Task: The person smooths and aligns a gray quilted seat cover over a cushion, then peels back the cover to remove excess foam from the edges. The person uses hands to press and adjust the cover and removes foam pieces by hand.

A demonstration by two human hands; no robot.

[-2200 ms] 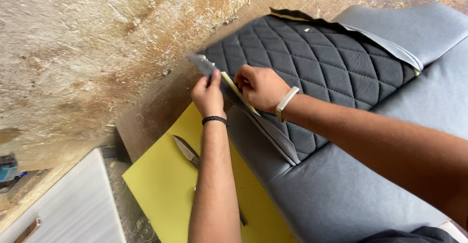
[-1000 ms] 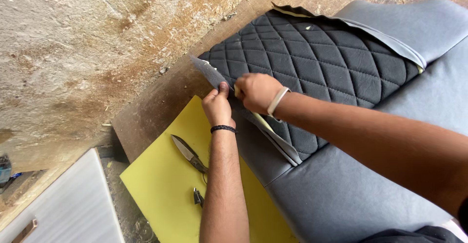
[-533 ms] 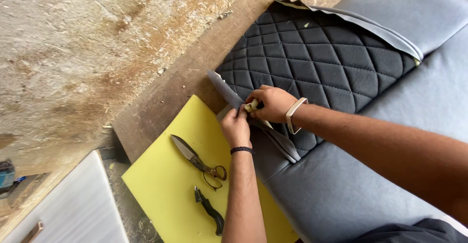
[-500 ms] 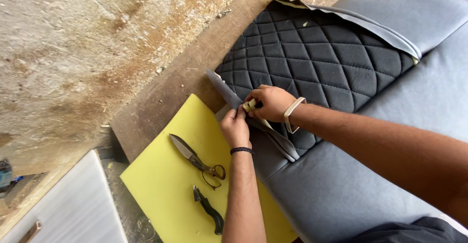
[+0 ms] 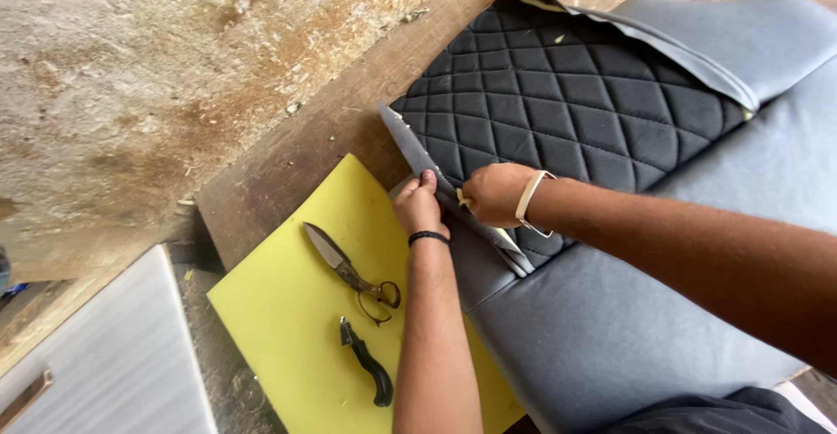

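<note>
Where the black quilted panel [image 5: 558,103] meets the grey vinyl [image 5: 610,329] on the table [image 5: 288,164], its grey edge strip [image 5: 410,142] is pinched by the left hand [image 5: 418,207] and gripped by the right hand [image 5: 495,194]; scissors [image 5: 349,268] and a black-handled cutter [image 5: 366,369] are laid on yellow foam [image 5: 279,312] nearby.

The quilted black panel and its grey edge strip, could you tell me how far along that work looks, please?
Done: the quilted black panel lies on the grey cover. In hand: the left hand and right hand pinch the grey edge strip at the panel's edge. Scissors and a black-handled tool lie unused on yellow foam. The far flap remains loose.
</note>
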